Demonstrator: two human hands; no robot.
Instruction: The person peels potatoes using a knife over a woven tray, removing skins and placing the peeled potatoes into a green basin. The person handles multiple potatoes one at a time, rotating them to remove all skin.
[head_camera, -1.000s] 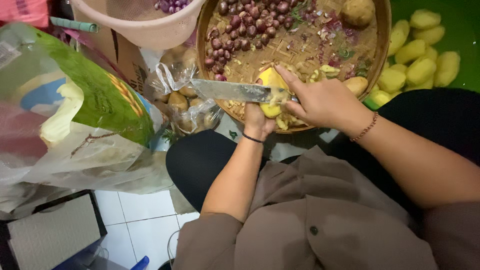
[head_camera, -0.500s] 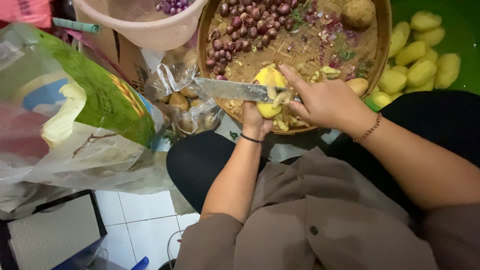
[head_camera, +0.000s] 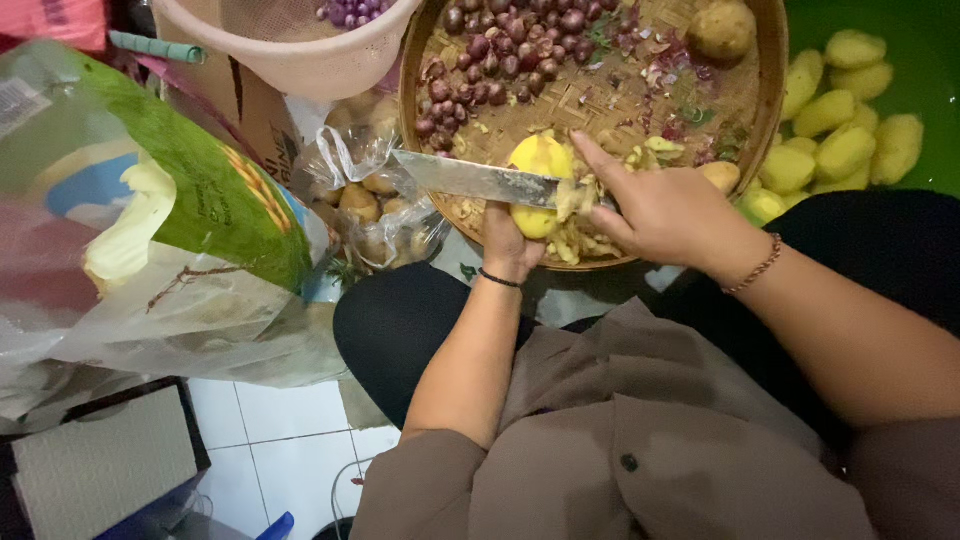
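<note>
Over the near rim of the woven tray (head_camera: 775, 95): your left hand (head_camera: 510, 245) still clamped under the yellow potato (head_camera: 538, 175); your right hand (head_camera: 665, 210) closed on the knife (head_camera: 475, 180), blade now lower across it than before.

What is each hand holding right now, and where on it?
The left hand cups the half-peeled yellow potato from below. The right hand grips the knife at its handle end, blade lying flat across the potato.
</note>
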